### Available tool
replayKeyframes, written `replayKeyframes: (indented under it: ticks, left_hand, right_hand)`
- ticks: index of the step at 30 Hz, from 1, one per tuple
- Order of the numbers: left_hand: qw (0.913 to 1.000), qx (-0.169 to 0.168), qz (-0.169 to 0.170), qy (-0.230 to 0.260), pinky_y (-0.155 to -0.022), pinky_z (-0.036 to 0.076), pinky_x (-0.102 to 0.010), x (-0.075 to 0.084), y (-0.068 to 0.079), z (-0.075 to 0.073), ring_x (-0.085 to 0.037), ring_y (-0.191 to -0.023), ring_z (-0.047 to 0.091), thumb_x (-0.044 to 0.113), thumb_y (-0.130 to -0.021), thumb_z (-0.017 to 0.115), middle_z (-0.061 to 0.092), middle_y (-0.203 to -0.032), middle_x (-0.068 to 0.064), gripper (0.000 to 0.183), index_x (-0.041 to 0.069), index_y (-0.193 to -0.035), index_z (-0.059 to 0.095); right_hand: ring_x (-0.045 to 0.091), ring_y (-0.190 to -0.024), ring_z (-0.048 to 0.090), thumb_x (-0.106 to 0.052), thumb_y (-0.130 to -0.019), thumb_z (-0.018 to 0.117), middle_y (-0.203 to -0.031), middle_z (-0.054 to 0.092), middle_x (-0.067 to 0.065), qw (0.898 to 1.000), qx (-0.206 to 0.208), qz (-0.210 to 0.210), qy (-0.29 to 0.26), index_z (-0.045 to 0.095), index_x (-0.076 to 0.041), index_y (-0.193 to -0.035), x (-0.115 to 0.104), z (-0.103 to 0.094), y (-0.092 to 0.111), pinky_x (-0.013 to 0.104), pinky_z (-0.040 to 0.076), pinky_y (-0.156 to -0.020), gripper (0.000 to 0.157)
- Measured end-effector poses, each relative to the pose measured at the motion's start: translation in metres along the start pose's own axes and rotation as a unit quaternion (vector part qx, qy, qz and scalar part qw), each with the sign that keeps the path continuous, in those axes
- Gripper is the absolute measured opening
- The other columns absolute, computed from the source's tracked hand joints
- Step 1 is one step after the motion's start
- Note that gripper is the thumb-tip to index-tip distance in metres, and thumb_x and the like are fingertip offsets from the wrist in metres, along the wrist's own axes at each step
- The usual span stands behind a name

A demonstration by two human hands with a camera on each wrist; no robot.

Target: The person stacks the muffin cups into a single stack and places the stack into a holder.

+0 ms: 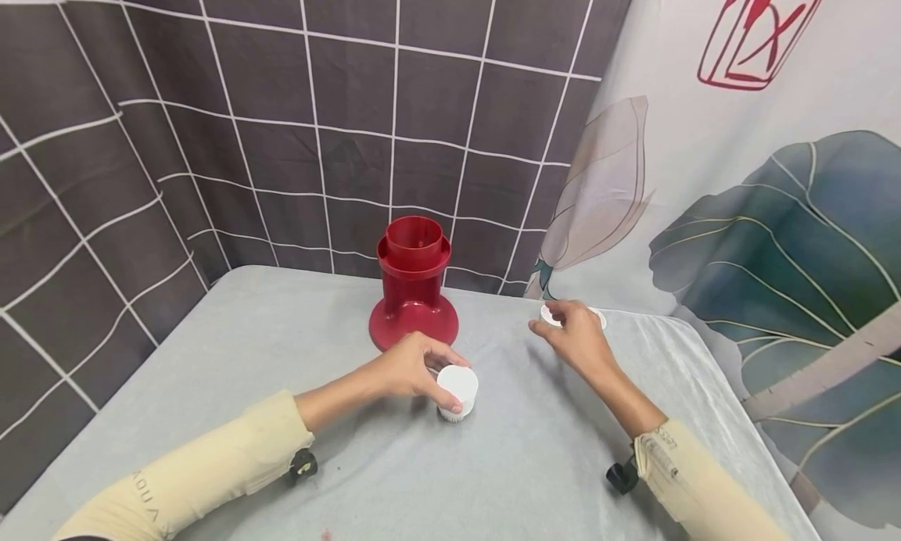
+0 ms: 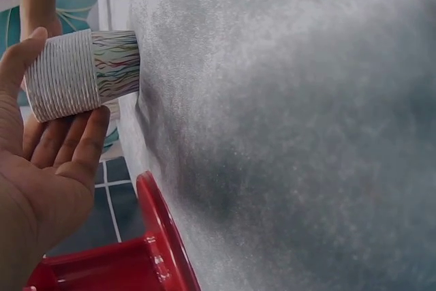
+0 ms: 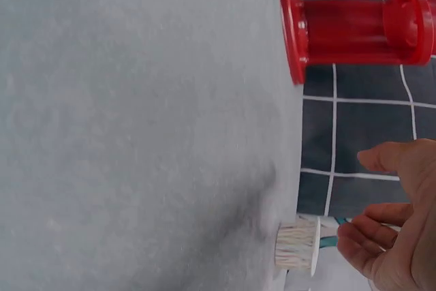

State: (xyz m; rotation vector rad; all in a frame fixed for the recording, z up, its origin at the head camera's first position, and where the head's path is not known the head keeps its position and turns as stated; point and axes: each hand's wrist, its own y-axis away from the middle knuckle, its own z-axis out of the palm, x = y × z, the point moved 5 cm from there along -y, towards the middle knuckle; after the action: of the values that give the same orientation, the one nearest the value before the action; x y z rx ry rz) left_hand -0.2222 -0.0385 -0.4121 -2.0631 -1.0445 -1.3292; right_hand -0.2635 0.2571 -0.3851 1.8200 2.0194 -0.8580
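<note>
Gripping the white ribbed paper cup [image 1: 457, 392] with my left hand [image 1: 408, 365]; my right hand [image 1: 577, 334], fingers loose, reaches toward the far small white cup [image 3: 298, 247], which needs pinching next.

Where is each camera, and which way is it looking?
Head: on the head, looking down at the table; both hands and sleeves show.
Left wrist: beside the left hand, which holds a paper cup.
Right wrist: beside the right hand, near a small cup.
All three share the red stand.
</note>
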Motion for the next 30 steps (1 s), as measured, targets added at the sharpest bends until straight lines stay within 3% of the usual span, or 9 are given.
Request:
replayKeyframes:
  ticks: [11,17,19,24,26,30]
  left_hand:
    - [0.9998,0.0,-0.003,-0.018,-0.086,0.064,-0.028,-0.002,-0.002,0.001,-0.013,-0.098,0.08,0.02,-0.078,0.103,0.086,-0.112,0.001,0.05,0.013,-0.124,0.087]
    - [0.9998,-0.001,-0.01,-0.018,-0.087,0.065,-0.029,-0.002,-0.001,0.001,-0.014,-0.1,0.08,0.021,-0.078,0.103,0.086,-0.112,0.004,0.05,0.015,-0.125,0.086]
    - [0.9998,-0.002,-0.009,-0.017,-0.087,0.065,-0.028,-0.002,-0.001,0.001,-0.014,-0.1,0.081,0.02,-0.078,0.103,0.086,-0.112,0.003,0.051,0.014,-0.125,0.086]
    - [0.9999,-0.004,-0.007,-0.012,-0.087,0.064,-0.027,-0.003,0.0,0.001,-0.014,-0.101,0.08,0.019,-0.078,0.103,0.086,-0.113,0.001,0.052,0.012,-0.126,0.086]
    - [0.9999,-0.004,-0.007,-0.012,-0.087,0.064,-0.027,-0.003,0.0,0.001,-0.014,-0.101,0.08,0.019,-0.078,0.102,0.086,-0.114,0.0,0.051,0.011,-0.126,0.085]
    - [0.9999,-0.005,-0.005,-0.012,-0.088,0.064,-0.027,-0.003,0.0,0.001,-0.014,-0.101,0.08,0.018,-0.079,0.102,0.086,-0.115,-0.001,0.051,0.011,-0.126,0.085]
  right_hand:
    - [0.053,-0.13,0.068,-0.044,-0.096,0.081,-0.136,0.071,0.034,1.0,0.012,0.009,0.015,0.071,0.007,-0.143,0.032,0.0,-0.014,0.063,0.056,-0.111,0.07]
    - [0.058,-0.13,0.066,-0.036,-0.094,0.083,-0.138,0.068,0.04,0.998,0.0,0.024,0.05,0.067,0.014,-0.144,0.031,0.001,-0.017,0.067,0.054,-0.112,0.072]
    - [0.057,-0.122,0.068,-0.041,-0.093,0.085,-0.133,0.07,0.038,0.997,0.011,0.017,0.072,0.069,0.011,-0.142,0.049,0.009,-0.027,0.064,0.056,-0.103,0.073]
    - [0.05,-0.106,0.071,-0.059,-0.088,0.087,-0.12,0.076,0.03,0.993,0.033,-0.014,0.111,0.077,0.001,-0.136,0.12,0.038,-0.063,0.058,0.057,-0.086,0.077]
    - [0.05,-0.106,0.072,-0.06,-0.089,0.086,-0.117,0.078,0.029,0.992,0.031,-0.025,0.117,0.078,0.001,-0.134,0.136,0.045,-0.073,0.059,0.057,-0.087,0.076]
    - [0.051,-0.104,0.073,-0.059,-0.088,0.087,-0.108,0.081,0.027,0.99,0.035,-0.049,0.124,0.08,0.002,-0.125,0.15,0.051,-0.083,0.062,0.056,-0.091,0.072]
